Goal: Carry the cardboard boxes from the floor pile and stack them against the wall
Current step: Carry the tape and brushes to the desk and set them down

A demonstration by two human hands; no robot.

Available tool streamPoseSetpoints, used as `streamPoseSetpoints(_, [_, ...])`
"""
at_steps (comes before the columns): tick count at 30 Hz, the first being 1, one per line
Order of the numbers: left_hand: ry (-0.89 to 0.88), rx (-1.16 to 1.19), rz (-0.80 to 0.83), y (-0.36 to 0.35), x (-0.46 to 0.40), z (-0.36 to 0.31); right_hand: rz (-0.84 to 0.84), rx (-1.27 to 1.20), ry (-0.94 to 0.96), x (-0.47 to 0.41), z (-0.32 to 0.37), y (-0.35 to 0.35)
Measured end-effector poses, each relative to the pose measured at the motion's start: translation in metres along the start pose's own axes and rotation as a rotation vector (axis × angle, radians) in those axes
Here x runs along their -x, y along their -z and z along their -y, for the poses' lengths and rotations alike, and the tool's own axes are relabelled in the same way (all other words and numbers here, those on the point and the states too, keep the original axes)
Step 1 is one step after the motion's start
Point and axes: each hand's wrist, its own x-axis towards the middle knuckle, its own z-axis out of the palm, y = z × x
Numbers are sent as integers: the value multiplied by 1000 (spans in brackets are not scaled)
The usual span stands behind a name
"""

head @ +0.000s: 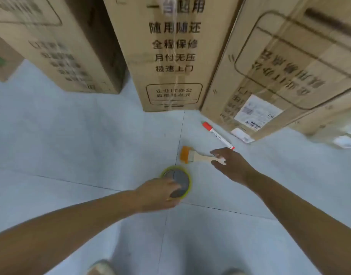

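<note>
Three tall cardboard boxes with printed text stand on the pale floor ahead: a left box, a middle box and a tilted right box with a white shipping label. Both hands are low over small items in front of them, touching no box. My left hand grips a yellow-green tape roll lying flat on the floor, fingers curled over its near rim. My right hand reaches a paint brush with orange bristles; index finger and thumb are spread on either side of its wooden handle end.
A red-capped marker lies on the floor beside the right box's corner. Another carton sits at the far left, and a low box at the far right. My feet show at the bottom edge.
</note>
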Motion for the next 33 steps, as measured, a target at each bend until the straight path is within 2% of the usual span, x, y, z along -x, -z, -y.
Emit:
streamPoseSetpoints(2, [-49,-266,80,-13,-14,10,35,116,47,-17,-10,-17])
streamPoseSetpoints(4, [-162,-450,112,-26,-19,19,126,251,77,-32,-21,-33])
streamPoseSetpoints(6, [-264,-650,113,-34,-24,26,146,398,74,-43,-30,-45])
streamPoseSetpoints(8, [-231,-717,34,-26,-25,23,103,532,69,-48,-32,-49])
streamPoseSetpoints(10, [-276,-711,6,-25,-32,21,103,613,70,-50,-31,-54])
streamPoseSetpoints(11, [-292,-666,32,-22,-35,18,107,618,79,-51,-30,-56])
streamPoseSetpoints(12, [-266,-547,-17,-21,-35,14,100,593,86,-51,-30,-56])
streamPoseSetpoints(17, [23,380,-179,6,-37,21,-182,267,-5,-64,-33,-26])
streamPoseSetpoints(20, [205,807,-286,23,-31,31,-273,311,-116,-79,-40,-8])
streamPoseSetpoints(22, [273,878,-343,25,-25,38,-254,400,-177,-86,-46,-6])
streamPoseSetpoints(25, [287,839,-374,25,-19,46,-243,471,-201,-88,-50,-12])
streamPoseSetpoints(33, [314,781,-397,22,-7,51,-317,251,-155,-63,-39,-13])
